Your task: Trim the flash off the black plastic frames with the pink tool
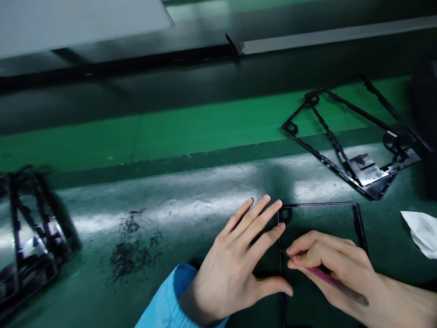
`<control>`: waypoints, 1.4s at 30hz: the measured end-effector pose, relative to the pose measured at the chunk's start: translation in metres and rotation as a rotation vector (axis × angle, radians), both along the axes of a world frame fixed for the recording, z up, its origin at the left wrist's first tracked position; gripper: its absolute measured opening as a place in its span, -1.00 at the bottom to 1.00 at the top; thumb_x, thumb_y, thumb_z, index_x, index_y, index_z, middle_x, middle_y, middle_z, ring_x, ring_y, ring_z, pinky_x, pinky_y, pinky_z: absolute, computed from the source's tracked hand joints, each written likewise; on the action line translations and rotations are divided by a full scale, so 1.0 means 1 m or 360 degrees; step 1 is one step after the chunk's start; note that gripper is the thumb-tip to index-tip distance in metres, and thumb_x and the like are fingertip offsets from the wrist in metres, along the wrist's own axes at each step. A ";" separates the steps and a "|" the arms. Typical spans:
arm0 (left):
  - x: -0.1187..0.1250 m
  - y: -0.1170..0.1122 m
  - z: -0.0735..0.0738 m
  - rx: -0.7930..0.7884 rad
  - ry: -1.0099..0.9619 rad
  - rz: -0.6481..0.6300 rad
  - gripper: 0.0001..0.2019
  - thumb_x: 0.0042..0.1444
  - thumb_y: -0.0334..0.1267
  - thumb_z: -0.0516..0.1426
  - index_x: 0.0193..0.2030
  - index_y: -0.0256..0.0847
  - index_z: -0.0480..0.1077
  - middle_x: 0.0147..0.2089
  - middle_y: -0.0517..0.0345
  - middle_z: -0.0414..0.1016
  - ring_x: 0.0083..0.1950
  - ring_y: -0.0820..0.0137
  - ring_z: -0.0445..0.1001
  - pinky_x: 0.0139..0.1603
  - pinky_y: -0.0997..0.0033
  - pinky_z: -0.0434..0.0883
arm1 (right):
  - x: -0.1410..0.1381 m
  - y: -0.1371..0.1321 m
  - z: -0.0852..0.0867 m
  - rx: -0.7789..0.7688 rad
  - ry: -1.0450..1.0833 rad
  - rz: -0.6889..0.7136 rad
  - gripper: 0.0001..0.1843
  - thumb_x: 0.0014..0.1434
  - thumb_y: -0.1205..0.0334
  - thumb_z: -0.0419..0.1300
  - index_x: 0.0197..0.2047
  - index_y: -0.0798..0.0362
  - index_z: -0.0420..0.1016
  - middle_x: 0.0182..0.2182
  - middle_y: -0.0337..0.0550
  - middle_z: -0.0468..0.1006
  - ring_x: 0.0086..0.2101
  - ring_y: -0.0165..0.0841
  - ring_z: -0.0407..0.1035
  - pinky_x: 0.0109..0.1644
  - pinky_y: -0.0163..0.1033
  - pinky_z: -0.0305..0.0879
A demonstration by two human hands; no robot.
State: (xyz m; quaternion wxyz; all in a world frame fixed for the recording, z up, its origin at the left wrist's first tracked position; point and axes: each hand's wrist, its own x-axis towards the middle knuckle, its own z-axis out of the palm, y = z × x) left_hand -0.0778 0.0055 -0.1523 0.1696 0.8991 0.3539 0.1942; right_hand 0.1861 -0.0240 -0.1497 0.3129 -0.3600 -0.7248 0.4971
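Flat on the green table lies a thin black plastic frame (pixel 321 204), partly covered by both hands. My left hand (pixel 241 257) is spread over its left side, with fingertips against the upper left corner and the thumb stretched across the left bar. Pinched in my right hand (pixel 336 259) is a slim pink-handled knife (pixel 324 278), its thin tip meeting the inner edge of that left bar. The riveted tail of the handle sticks out below the fingers. The lower part of the frame is hidden or out of view.
More black frames (pixel 336 141) lie overlapped at the upper right. Another pile of frames (pixel 37 228) stands at the left edge. A heap of black shavings (pixel 136 246) lies left of my hands. White tissue (pixel 423 232) rests at the right. A grey panel (pixel 78 23) occupies the upper left.
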 end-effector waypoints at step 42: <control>0.000 0.002 0.001 -0.0015 -0.0016 0.0000 -0.10 0.19 0.45 0.32 0.38 -0.27 0.40 0.57 -0.27 0.40 0.65 -0.10 0.28 0.65 -0.23 0.27 | -0.009 0.004 0.005 0.0014 0.0136 -0.0229 -0.81 0.46 0.42 0.36 -0.06 -0.03 0.45 -0.08 -0.09 0.67 -0.16 -0.32 0.65 -0.14 -0.28 0.62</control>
